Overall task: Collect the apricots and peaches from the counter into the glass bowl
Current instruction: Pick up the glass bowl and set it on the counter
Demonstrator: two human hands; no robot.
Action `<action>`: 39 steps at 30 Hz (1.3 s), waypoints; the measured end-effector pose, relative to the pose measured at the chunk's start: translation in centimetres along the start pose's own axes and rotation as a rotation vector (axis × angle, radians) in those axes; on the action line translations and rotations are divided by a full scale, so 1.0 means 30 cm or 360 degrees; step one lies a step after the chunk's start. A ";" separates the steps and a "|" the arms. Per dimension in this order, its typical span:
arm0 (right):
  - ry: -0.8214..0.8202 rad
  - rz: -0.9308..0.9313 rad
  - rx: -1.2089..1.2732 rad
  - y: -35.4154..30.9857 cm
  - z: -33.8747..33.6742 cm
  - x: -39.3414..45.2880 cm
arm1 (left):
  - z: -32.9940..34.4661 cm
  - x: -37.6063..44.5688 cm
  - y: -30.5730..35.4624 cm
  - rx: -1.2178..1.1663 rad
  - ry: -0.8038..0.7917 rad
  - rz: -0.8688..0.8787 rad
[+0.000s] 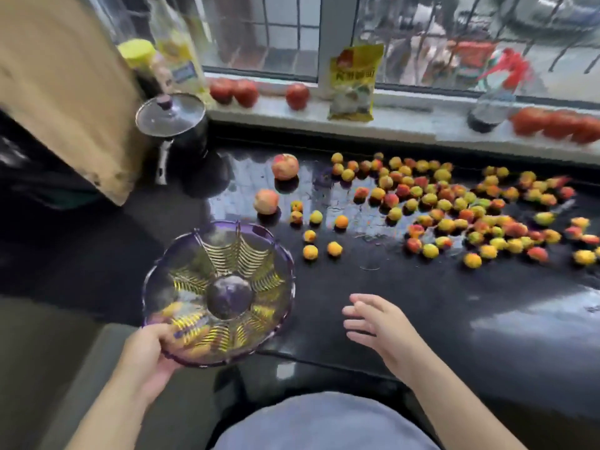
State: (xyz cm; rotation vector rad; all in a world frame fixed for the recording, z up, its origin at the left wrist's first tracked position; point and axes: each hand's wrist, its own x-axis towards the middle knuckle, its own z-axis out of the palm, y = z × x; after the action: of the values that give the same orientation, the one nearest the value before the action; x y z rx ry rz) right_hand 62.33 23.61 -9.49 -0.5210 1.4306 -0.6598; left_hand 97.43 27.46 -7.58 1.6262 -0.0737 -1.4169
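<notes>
Left hand (147, 355): I see it gripping the near rim of the glass bowl (181, 254).
Right hand (376, 323): fingers spread, holding nothing, hovering over the counter (422, 303).
Bowl: tilted, no fruit inside.
Apricots (454, 209): scattered across the counter beyond.
Peaches (285, 166): two, left of them.

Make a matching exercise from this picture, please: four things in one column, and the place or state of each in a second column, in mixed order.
Things:
1. glass bowl
2. right hand
3. pot
4. tomatoes

Places or states:
A. on the windowsill
B. open, holding nothing
C. gripped at the rim by the left hand
D. lid on, at the counter's back left

Pairs: 1-C, 2-B, 3-D, 4-A
</notes>
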 end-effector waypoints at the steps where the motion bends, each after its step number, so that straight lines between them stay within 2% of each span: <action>1: 0.0035 0.0010 -0.0024 0.008 -0.007 0.006 | -0.033 0.004 -0.011 0.0026 0.0017 -0.0015; 4: 0.0086 0.0018 -0.0146 0.015 -0.017 0.034 | -0.072 -0.006 -0.021 0.0039 0.0059 -0.0033; 6: 0.0165 -0.0067 -0.0373 0.015 -0.005 0.072 | -0.080 -0.003 -0.018 0.0027 0.0085 -0.0026; 8: 0.0272 -0.0333 -0.0893 0.007 0.021 0.130 | -0.087 0.010 -0.012 0.0009 0.0124 -0.0029; 14: 0.0382 -0.1527 -0.2363 -0.074 0.177 0.346 | -0.075 0.051 -0.006 -0.0006 0.0123 -0.0070; 19: 0.0110 -0.1902 -0.3004 -0.146 0.235 0.547 | -0.061 0.101 0.003 0.0004 0.0139 -0.0114; 23: 0.0024 -0.2150 -0.3171 -0.177 0.160 0.625 | -0.028 0.139 0.009 -0.0021 0.0099 -0.0119; 28: 0.0260 -0.1988 -0.2811 -0.278 0.006 0.653 | 0.012 0.191 0.010 0.0081 0.0099 -0.0085; 30: 0.0209 -0.1972 -0.2799 -0.319 0.035 0.657 | 0.033 0.200 0.016 0.0084 0.0096 -0.0071; 34: 0.0085 -0.1911 -0.2907 -0.366 0.237 0.716 | 0.064 0.214 0.022 0.0075 0.0080 -0.0102; 37: 0.0123 -0.1877 -0.2994 -0.360 0.321 0.778 | 0.079 0.213 0.029 0.0067 0.0039 -0.0150; 39: 0.0171 -0.1963 -0.3023 -0.357 0.301 0.803 | 0.092 0.209 0.035 0.0038 0.0002 -0.0165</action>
State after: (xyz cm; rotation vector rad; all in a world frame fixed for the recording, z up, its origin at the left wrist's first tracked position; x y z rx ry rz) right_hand 70.68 -1.29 -18.79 -2.9816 1.3309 0.0524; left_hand 97.82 21.59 -11.22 1.6713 -0.0058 -1.4986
